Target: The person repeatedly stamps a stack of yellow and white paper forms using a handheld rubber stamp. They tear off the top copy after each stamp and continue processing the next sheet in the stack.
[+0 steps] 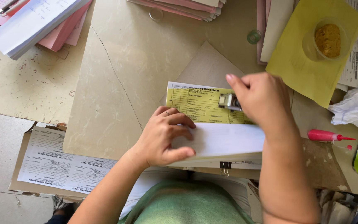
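Note:
A pad of printed forms (224,143) lies at the table's near edge, its white upper sheets folded back towards me and a yellow form (195,105) exposed beyond them. My left hand (164,137) grips the folded white sheets at their left end, thumb under, fingers on top. My right hand (264,101) holds a small metal stamp-like tool (228,101) pressed on the yellow form. A black binder clip (225,166) hangs at the pad's near edge.
A grey board (208,66) lies under the pad. Stacks of pink and white paper (42,25) sit far left, another stack (187,6) at the far middle. At right are a yellow sheet (299,62), a cup of yellow powder (327,39), a pink glue bottle (326,136) and crumpled paper (355,105).

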